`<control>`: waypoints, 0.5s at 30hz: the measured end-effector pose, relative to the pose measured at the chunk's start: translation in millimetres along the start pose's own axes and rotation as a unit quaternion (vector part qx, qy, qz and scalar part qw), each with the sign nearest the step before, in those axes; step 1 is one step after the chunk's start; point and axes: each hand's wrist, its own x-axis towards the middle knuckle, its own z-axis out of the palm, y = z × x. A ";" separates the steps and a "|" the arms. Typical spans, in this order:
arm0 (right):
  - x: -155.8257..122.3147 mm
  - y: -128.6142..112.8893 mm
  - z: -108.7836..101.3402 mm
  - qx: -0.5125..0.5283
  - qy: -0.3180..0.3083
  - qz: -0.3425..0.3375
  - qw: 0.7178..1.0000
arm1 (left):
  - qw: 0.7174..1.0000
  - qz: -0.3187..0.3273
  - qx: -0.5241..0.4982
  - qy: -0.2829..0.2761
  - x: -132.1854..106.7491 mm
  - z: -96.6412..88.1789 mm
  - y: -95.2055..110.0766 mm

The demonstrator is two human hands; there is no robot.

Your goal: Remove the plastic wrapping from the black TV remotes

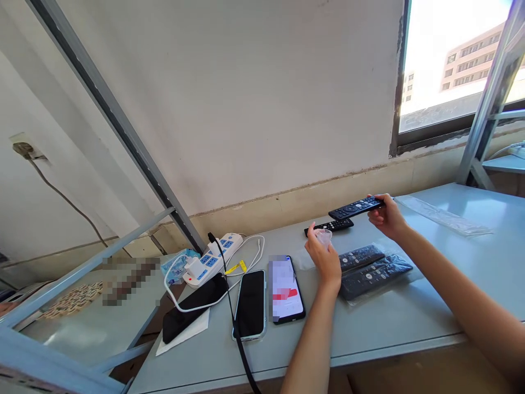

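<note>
My right hand (388, 218) grips one end of a black remote control (353, 208), held up above the desk with its buttons showing. Crumpled clear plastic, which looks like a thin bag (324, 237), is pinched in my left hand (325, 261); part of it trails toward the desk. Beyond that hand, a second black remote control (337, 225) lies bare on the desk, partly hidden by my fingers. Two more remote controls, an upper one (363, 257) and a lower one (377, 278), lie side by side in clear bags between my forearms.
On the grey desk (451, 284), a lit phone (292, 290), a dark phone (250, 303) and a black pouch-like item (192, 309) lie left of my arms. A power strip (213, 260) with cables is behind them. A flat clear bag (445, 216) lies right.
</note>
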 end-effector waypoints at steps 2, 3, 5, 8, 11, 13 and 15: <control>-3.5 -1.5 3.4 -0.001 -0.020 0.032 0.999 | 1.000 0.005 0.008 -0.011 -0.6 -1.6 1.5; -5.3 -2.2 5.2 -0.003 -0.027 0.046 0.999 | 1.000 0.008 0.014 -0.015 -1.0 -2.0 2.0; -8.0 -3.0 8.5 -0.009 -0.036 0.068 0.997 | 0.999 0.020 0.028 -0.022 -1.7 -2.0 2.5; -9.3 -2.9 11.1 -0.023 -0.037 0.089 0.995 | 0.997 0.052 0.055 -0.036 -2.1 -1.0 1.7; -7.7 -1.2 11.0 -0.043 -0.027 0.096 0.994 | 0.991 0.081 0.086 -0.064 -2.1 -0.7 1.0; -5.8 0.7 9.6 -0.059 -0.022 0.094 0.994 | 0.987 0.087 0.102 -0.091 -2.3 -1.5 1.8; -3.3 3.5 7.1 -0.076 -0.021 0.087 0.993 | 0.982 0.076 0.117 -0.125 -3.0 -2.8 3.5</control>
